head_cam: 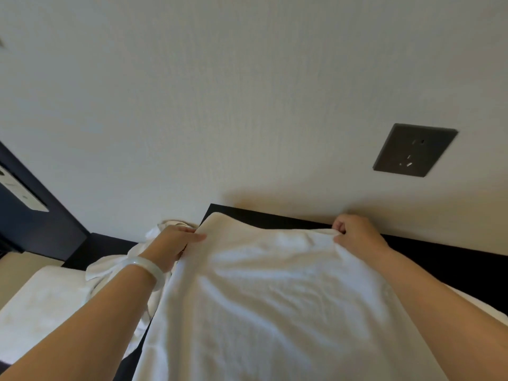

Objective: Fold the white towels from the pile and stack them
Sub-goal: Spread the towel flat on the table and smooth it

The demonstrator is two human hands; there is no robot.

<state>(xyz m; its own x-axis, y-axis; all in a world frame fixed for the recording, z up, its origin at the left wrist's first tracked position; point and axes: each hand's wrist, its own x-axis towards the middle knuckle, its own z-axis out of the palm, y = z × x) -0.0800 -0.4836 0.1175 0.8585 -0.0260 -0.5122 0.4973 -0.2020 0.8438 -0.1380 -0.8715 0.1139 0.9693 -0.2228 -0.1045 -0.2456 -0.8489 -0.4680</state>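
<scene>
Head view, centre to bottom of frame: holds one towel [275, 298] spread flat over the dark top [439, 257], with the left hand [176, 243] gripping the far left corner and the right hand [354, 235] pinching the far right edge in curled fingers. Judged as the start of this fold: shows no crease yet, so leaves halving, folding again and stacking to do. Leaves a crumpled pile [115, 268] unfolded at left centre, beside the left wrist; cannot count the flat white mass [41, 298] at lower left as a finished stack.
</scene>
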